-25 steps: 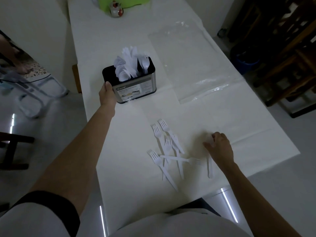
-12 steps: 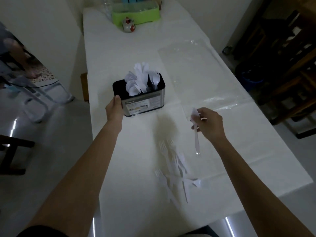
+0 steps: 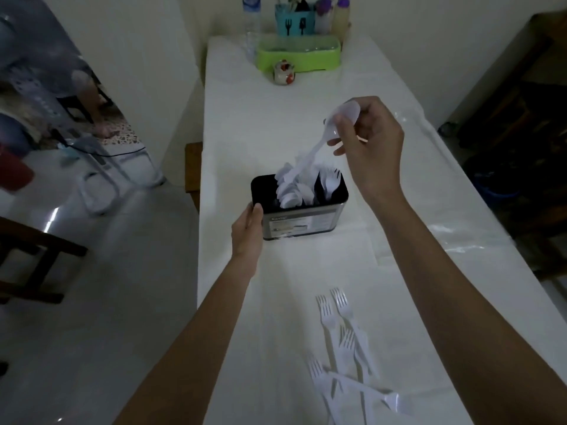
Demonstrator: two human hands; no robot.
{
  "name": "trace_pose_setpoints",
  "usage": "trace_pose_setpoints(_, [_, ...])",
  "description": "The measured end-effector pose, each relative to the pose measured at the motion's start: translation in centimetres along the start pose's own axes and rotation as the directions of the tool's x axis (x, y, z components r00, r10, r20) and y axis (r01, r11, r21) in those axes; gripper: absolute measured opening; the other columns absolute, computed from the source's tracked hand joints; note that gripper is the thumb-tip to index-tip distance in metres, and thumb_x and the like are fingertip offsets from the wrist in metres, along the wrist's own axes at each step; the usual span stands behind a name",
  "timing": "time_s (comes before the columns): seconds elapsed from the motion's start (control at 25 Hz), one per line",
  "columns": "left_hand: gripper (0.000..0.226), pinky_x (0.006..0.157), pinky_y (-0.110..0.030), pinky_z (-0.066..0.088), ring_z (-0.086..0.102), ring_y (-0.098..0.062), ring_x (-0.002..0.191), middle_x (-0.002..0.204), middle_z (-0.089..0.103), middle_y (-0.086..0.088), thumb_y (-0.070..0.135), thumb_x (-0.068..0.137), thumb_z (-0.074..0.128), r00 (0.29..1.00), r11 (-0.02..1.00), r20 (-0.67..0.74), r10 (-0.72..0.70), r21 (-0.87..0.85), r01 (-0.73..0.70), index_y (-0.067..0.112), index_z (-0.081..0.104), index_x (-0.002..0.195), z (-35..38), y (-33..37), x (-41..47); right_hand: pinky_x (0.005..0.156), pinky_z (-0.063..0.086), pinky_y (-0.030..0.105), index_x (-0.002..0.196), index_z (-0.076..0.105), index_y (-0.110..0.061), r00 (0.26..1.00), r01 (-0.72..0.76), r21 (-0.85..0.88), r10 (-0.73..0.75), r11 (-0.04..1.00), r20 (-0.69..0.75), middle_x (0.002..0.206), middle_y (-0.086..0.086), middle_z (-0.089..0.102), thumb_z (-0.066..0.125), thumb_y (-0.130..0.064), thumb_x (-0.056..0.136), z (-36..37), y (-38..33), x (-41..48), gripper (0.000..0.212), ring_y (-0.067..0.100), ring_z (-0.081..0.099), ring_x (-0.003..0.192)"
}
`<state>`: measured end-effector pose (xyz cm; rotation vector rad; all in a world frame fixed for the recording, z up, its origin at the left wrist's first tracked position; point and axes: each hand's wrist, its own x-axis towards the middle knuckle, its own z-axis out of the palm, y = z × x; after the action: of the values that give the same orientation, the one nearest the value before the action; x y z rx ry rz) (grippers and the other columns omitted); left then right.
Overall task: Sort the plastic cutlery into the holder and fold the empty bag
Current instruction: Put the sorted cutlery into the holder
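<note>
Spoon (image 3: 333,130): white, translucent, handle down into holder (image 3: 303,222).
Right hand (image 3: 368,142): pinches its bowl.
Left hand (image 3: 248,231): grips holder's side.

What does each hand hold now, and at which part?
The right hand pinches a white plastic spoon by its bowl, handle pointing down into the holder. The left hand grips the holder's left side.

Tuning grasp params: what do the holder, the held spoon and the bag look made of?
Holder: looks like brushed metal, grey sheen, black inner rim, paper label. Spoon in right hand: thin white, semi-translucent plastic. Bag: clear glossy film, glare streaks and creases.
</note>
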<state>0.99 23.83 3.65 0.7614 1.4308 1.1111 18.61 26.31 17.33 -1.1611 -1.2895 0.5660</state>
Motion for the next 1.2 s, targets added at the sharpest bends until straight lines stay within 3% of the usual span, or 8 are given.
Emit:
trace_pose_setpoints(0.08, [0.030, 0.108, -0.035, 0.041, 0.057, -0.017, 0.117, 0.122, 0.064, -0.001, 0.033, 0.096, 0.051, 1.000, 1.000, 0.000, 0.020, 0.011, -0.020, 0.022, 0.062, 0.121, -0.1, 0.0, -0.1, 0.055, 0.054, 0.029, 0.092, 0.056, -0.010, 0.998, 0.056, -0.004, -0.056, 0.998, 0.035, 0.083, 0.008, 0.067, 0.056, -0.009, 0.090, 1.1, 0.2, 1.0, 0.002, 0.015, 0.066, 0.063])
trace_pose_setpoints(0.24, [0.015, 0.104, -0.033, 0.043, 0.059, -0.014, 0.109, 0.100, 0.065, 0.013, 0.028, 0.096, 0.052, 1.000, 1.000, -0.019, 0.021, -0.006, -0.021, 0.038, 0.062, 0.092, 0.0, 0.7, -0.5, 0.058, 0.049, 0.014, 0.092, 0.059, -0.005, 0.965, 0.167, -0.134, -0.134, 0.977, 0.224, 0.081, 0.001, 0.064, 0.055, -0.005, 0.091, 3.0, 1.6, 1.2, 0.005, 0.010, 0.065, 0.066])
trace_pose_setpoints(0.48, [0.021, 0.094, -0.031, 0.046, 0.061, -0.013, 0.098, 0.091, 0.066, 0.012, 0.027, 0.097, 0.050, 0.999, 0.999, -0.029, 0.043, 0.016, -0.043, 0.037, 0.062, 0.083, 0.2, 1.2, -0.9, 0.067, 0.052, 0.045, 0.098, 0.060, -0.009, 0.813, 0.416, -0.386, -0.148, 0.823, 0.563, 0.083, 0.006, 0.066, 0.046, -0.011, 0.091, 3.8, 3.8, 1.4, 0.015, 0.025, 0.063, 0.074])
trace_pose_setpoints(0.56, [0.020, 0.096, -0.031, 0.046, 0.061, -0.013, 0.099, 0.092, 0.067, 0.009, 0.026, 0.097, 0.050, 0.999, 0.999, -0.026, 0.043, 0.016, -0.042, 0.035, 0.063, 0.084, 0.1, 1.2, -1.0, 0.071, 0.050, 0.045, 0.099, 0.061, -0.007, 0.743, 0.507, -0.398, -0.154, 0.765, 0.652, 0.088, 0.009, 0.066, 0.043, -0.008, 0.088, 3.9, 3.6, 1.5, 0.021, 0.029, 0.059, 0.080])
trace_pose_setpoints(0.72, [0.017, 0.103, -0.033, 0.045, 0.060, -0.014, 0.109, 0.099, 0.068, 0.010, 0.027, 0.096, 0.051, 0.999, 0.999, -0.025, 0.028, 0.025, -0.028, 0.037, 0.064, 0.089, -0.1, 1.2, -0.8, 0.071, 0.046, 0.041, 0.098, 0.061, -0.004, 0.695, 0.603, -0.364, -0.243, 0.710, 0.677, 0.089, 0.011, 0.065, 0.041, -0.008, 0.091, 3.3, 1.8, 3.9, 0.022, 0.027, 0.056, 0.079])
trace_pose_setpoints(0.88, [0.024, 0.092, -0.028, 0.047, 0.061, -0.011, 0.096, 0.090, 0.065, 0.013, 0.026, 0.097, 0.050, 0.999, 0.999, -0.021, 0.039, 0.032, -0.038, 0.039, 0.061, 0.081, 0.1, 1.5, -1.0, 0.064, 0.047, 0.041, 0.094, 0.059, -0.009, 0.599, 0.740, -0.401, -0.259, 0.541, 0.758, 0.083, 0.009, 0.061, 0.048, 0.010, 0.077, 4.0, 0.8, 5.2, 0.028, 0.026, 0.053, 0.075])
trace_pose_setpoints(1.04, [0.024, 0.075, -0.017, 0.046, 0.060, -0.005, 0.088, 0.089, 0.064, 0.013, 0.025, 0.098, 0.048, 0.999, 0.999, 0.002, 0.040, 0.014, -0.040, 0.040, 0.059, 0.083, 0.0, 1.9, -1.3, 0.058, 0.030, 0.030, 0.092, 0.055, -0.013, 0.400, 0.834, -0.289, -0.153, 0.469, 0.904, 0.079, 0.005, 0.053, 0.021, -0.001, 0.070, 5.3, 1.7, 4.4, 0.041, 0.022, 0.047, 0.075])
trace_pose_setpoints(1.2, [0.020, 0.074, -0.014, 0.048, 0.060, -0.004, 0.087, 0.089, 0.065, 0.012, 0.026, 0.098, 0.048, 0.998, 0.998, 0.007, 0.056, 0.018, -0.056, 0.039, 0.058, 0.087, -0.1, 1.9, -1.3, 0.057, 0.036, 0.030, 0.094, 0.063, -0.011, 0.360, 0.855, -0.317, -0.030, 0.410, 0.932, 0.086, 0.008, 0.063, 0.048, 0.009, 0.072, 5.6, 4.8, 3.3, 0.033, 0.028, 0.057, 0.079])
